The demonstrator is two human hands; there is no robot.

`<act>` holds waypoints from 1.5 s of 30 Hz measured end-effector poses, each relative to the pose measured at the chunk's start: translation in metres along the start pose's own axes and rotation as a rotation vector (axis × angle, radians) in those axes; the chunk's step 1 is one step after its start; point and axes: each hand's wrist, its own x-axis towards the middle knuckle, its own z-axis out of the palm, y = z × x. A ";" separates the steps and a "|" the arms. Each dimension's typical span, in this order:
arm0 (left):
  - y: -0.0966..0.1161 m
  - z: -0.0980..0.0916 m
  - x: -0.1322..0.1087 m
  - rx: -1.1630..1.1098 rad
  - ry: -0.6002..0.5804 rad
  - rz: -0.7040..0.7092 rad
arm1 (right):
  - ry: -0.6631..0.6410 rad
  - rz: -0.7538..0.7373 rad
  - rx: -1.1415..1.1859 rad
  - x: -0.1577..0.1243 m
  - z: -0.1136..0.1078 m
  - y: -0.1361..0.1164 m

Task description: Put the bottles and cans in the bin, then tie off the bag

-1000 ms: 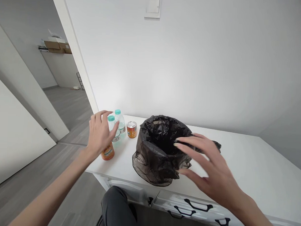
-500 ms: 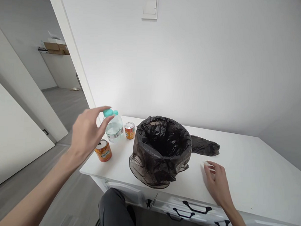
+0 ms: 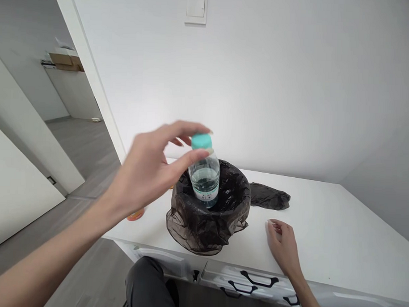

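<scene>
Peeking out from under the left wrist is a sliver of an orange can point(image 3: 135, 214), mostly covered up. Next along, the left hand point(image 3: 152, 165) is pinched nearly closed, thumb and fingers gripping a clear bottle point(image 3: 206, 182) up by its teal cap point(image 3: 201, 141). That bottle's got some liquid in it and sits over the mouth of a bin lined with black plastic point(image 3: 198, 229); can't tell if its base touches the liner. Just right, a crumpled dark bag point(image 3: 270, 197) lies flat, then the right hand point(image 3: 283, 246) rests on the white surface point(image 3: 325, 234), half curled, apparently holding nothing.
</scene>
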 end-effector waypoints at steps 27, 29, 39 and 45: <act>-0.096 0.073 0.031 0.004 -0.512 0.195 | -0.032 0.020 -0.022 -0.003 -0.002 -0.013; -0.119 0.072 0.036 0.092 -0.253 0.111 | -0.039 0.019 -0.024 -0.003 -0.002 -0.011; -0.243 0.080 0.002 0.458 -0.289 -0.395 | -0.031 0.038 -0.025 -0.002 0.000 -0.008; -0.222 0.060 0.000 0.381 -0.020 -0.322 | -0.024 0.021 -0.021 0.001 0.001 -0.001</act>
